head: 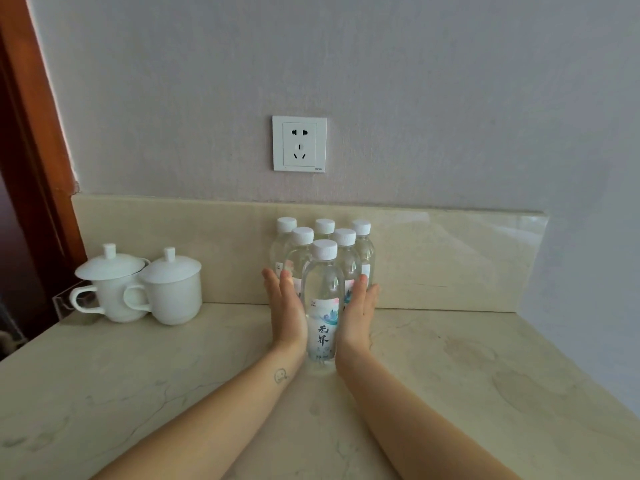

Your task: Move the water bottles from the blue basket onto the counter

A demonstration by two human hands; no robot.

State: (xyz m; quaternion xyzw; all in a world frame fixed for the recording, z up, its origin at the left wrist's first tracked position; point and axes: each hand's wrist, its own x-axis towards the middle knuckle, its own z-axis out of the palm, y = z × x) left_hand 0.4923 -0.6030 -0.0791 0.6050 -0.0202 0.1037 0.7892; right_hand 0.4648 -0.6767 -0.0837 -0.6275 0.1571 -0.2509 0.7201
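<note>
Several clear water bottles with white caps stand upright in a tight triangle on the beige marble counter (138, 393), against the backsplash. The front bottle (322, 306) carries a white label with dark characters. My left hand (285, 313) lies flat against the left side of the cluster, fingers straight. My right hand (358, 317) presses flat against the right side in the same way. Both palms touch the front bottle and the bottles behind it (302, 251). No blue basket is in view.
Two white lidded cups (138, 285) with handles stand at the back left, beside a clear plastic tray (64, 303). A wall socket (299, 143) sits above the bottles. A wooden door frame (31, 133) borders the left.
</note>
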